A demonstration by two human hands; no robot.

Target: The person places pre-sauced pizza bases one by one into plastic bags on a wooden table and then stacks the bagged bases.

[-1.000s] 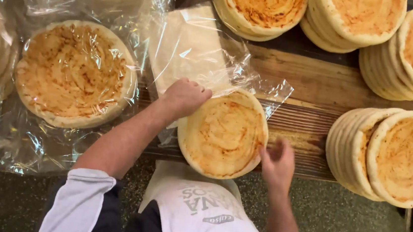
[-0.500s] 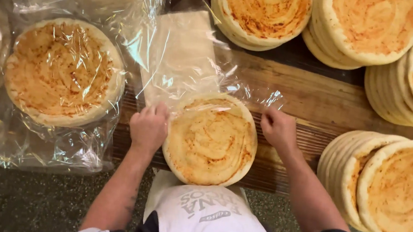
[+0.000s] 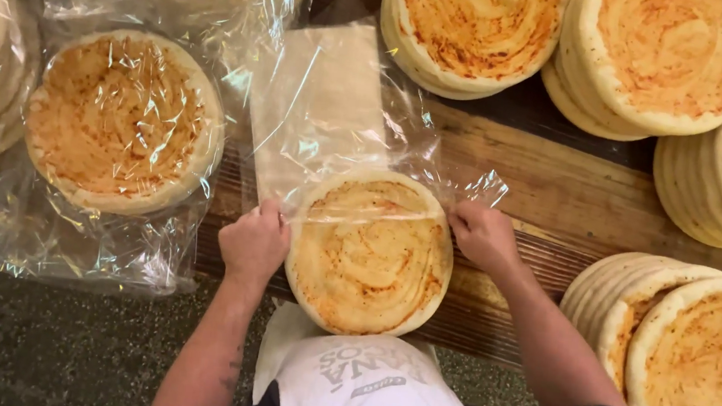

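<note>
**Both hands at the mouth of a clear bag, flatbread halfway in**

The left hand (image 3: 255, 242) is closed, its fingers pinching the edge of the clear plastic bag (image 3: 325, 113) at the left rim of a round flatbread (image 3: 371, 252). The right hand (image 3: 482, 234) does the same on the opposite side, fingers curled and gripping the bag's edge at the bread's upper right. The flatbread lies between the two hands on the wooden table (image 3: 554, 181), its far part under the film, its near part bare. The bag stretches away beyond the knuckles.

Out past the left hand lies a wrapped flatbread (image 3: 120, 121) in crinkled plastic. Beyond the right hand sit stacks of bare flatbreads (image 3: 480, 31), and just beside the right forearm another fanned stack (image 3: 695, 363). Near the wrists hangs a white apron (image 3: 371, 387).
</note>
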